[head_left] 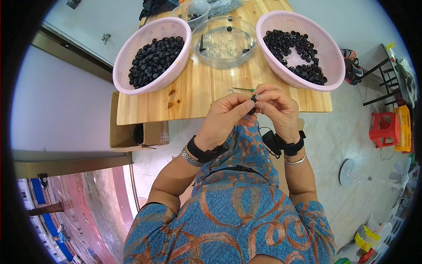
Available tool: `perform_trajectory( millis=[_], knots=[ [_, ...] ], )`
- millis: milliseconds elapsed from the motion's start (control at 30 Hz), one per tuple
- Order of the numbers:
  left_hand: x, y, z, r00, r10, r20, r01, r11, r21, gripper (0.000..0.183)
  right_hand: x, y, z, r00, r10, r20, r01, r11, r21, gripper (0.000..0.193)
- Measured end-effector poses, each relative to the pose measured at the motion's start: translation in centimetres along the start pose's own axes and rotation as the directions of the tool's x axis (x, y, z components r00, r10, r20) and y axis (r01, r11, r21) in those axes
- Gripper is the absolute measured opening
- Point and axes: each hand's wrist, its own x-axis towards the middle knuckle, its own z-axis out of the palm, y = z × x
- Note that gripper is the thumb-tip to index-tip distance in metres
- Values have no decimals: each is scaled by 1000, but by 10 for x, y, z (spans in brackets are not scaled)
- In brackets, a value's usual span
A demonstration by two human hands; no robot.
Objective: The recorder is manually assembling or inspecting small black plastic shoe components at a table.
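Just past the table's near edge, my left hand [228,115] and my right hand [280,110] meet fingertip to fingertip. Between them they pinch a small round black plastic part [252,111]. A pale bit shows at the right fingertips, too small to make out. Behind my right fingers, a thin tool [241,89] with a green end lies on the table. Farther off stands a clear round dish [215,61] with many tiny clear slivers, a few black parts and a dark pointed piece. Pink baskets [178,72] [336,70] of black parts flank it.
A clear tub [204,11] with some black pieces stands at the table's [198,99] far end, near clear bags [224,6]. Below the table's left side is a cardboard box [118,132]. A red stool [383,127], a yellow crate [403,127] and a fan [398,176] stand to the right.
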Motion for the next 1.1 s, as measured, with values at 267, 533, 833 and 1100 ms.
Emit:
perform_trajectory(
  millis=[267,533,833,1100],
  knots=[
    [-8,0,5,965,242,-105,-217,954,206,20,-2,-15,6,998,-59,-8,57,991,-124,24],
    [-15,-3,11,848,529,23,-504,792,346,18,-7,-15,5,991,-133,19,135,975,-178,26],
    [-25,-7,14,893,450,14,-446,880,166,19,-17,-12,6,990,-138,39,143,975,-168,24],
    [-31,-3,19,964,266,-20,-263,960,95,18,-23,-8,4,984,-176,24,178,970,-169,26]
  ],
)
